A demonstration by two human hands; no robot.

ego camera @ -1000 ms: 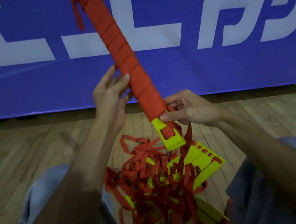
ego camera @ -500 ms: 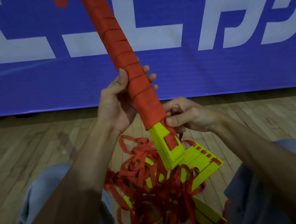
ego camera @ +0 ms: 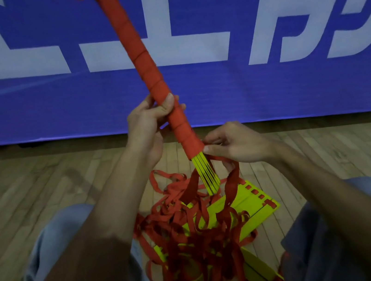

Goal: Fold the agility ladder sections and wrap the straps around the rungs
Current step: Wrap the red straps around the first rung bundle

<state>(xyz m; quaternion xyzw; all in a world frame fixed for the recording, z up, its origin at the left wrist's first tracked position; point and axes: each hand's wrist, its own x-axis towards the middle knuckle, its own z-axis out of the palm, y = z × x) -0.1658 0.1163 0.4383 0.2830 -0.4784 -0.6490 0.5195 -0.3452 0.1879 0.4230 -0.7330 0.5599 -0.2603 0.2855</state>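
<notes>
A stack of yellow rungs wrapped in red strap forms a long bundle (ego camera: 139, 57) that slants up to the top edge. My left hand (ego camera: 149, 119) grips the wrapped bundle near its lower part, thumb on top. The bare yellow rung ends (ego camera: 205, 173) stick out below the wrapping. My right hand (ego camera: 231, 144) pinches the red strap (ego camera: 231, 181) right at the lower edge of the wrapping. A tangle of loose red straps (ego camera: 194, 233) hangs down from there onto the floor.
More yellow rungs (ego camera: 251, 207) lie flat under the strap tangle on the wooden floor (ego camera: 29, 189), between my knees (ego camera: 56, 236). A blue banner with white lettering (ego camera: 241, 70) stands close behind.
The bundle has turned, so the rung edges now face me instead of the flat face. My left hand closed round it and my right hand brought the strap up to the wrapping's edge.
</notes>
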